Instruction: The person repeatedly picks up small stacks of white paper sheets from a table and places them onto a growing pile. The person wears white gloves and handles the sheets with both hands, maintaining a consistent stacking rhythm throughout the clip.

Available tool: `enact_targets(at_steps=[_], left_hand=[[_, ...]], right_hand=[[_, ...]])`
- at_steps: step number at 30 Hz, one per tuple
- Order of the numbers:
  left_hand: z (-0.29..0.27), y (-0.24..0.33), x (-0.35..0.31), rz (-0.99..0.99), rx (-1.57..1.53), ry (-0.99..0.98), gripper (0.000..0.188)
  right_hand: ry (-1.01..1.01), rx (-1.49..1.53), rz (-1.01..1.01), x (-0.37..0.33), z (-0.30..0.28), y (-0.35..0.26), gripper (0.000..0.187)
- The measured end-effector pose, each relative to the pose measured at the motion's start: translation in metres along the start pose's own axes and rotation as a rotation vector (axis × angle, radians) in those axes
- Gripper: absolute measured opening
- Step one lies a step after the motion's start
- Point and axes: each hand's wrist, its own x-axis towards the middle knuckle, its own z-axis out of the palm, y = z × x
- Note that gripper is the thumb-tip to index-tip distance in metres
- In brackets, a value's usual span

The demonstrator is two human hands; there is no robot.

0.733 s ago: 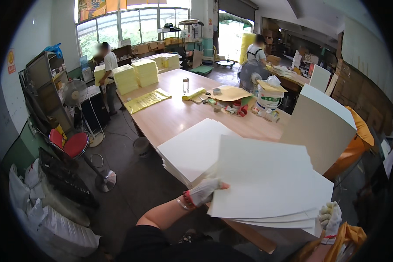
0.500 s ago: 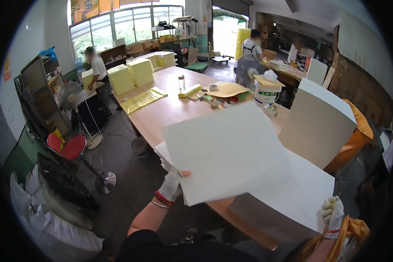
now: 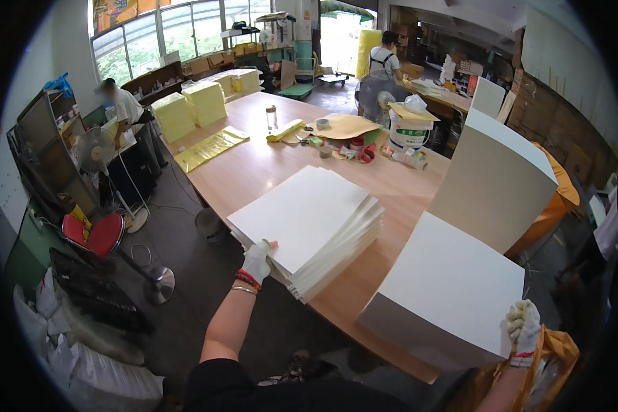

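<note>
My left hand (image 3: 257,261), in a white glove, grips the near left corner of a fanned stack of white sheets (image 3: 307,221) lying on the wooden table (image 3: 254,168). My right hand (image 3: 525,329), also gloved, rests at the right near corner of a thick white paper block (image 3: 446,295) at the table's near edge. A tall white paper stack (image 3: 496,178) stands behind that block.
Yellow paper stacks (image 3: 189,110) and a yellow sheet (image 3: 211,147) lie at the table's far left. Tape rolls, a bottle and a bag (image 3: 408,130) sit mid-table. A seated person (image 3: 127,110) is at left, another person (image 3: 384,62) stands far back. A red stool (image 3: 96,233) and fan (image 3: 96,147) stand left.
The large white sheet that my left hand was carrying leftward has been laid on the left stack. My right hand stays at the right block.
</note>
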Motion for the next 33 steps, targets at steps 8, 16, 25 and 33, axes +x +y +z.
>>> enact_targets(at_steps=[8,16,25,33], left_hand=[[0.004,-0.001,-0.040,0.262,-0.043,0.012,0.063],[0.140,0.007,-0.146,1.016,0.567,-0.689,0.052],[0.329,-0.112,-0.245,1.215,1.157,-1.927,0.013],[0.349,-0.146,-0.243,1.189,0.903,-1.964,0.011]], right_hand=[[0.147,-0.092,-0.182,-0.022,0.003,0.001,0.033],[0.445,-0.159,-0.614,-0.074,-0.041,0.092,0.030],[0.460,-1.095,-0.662,-0.104,0.017,0.042,0.018],[0.538,-0.996,-0.942,-0.083,0.037,-0.018,0.039]])
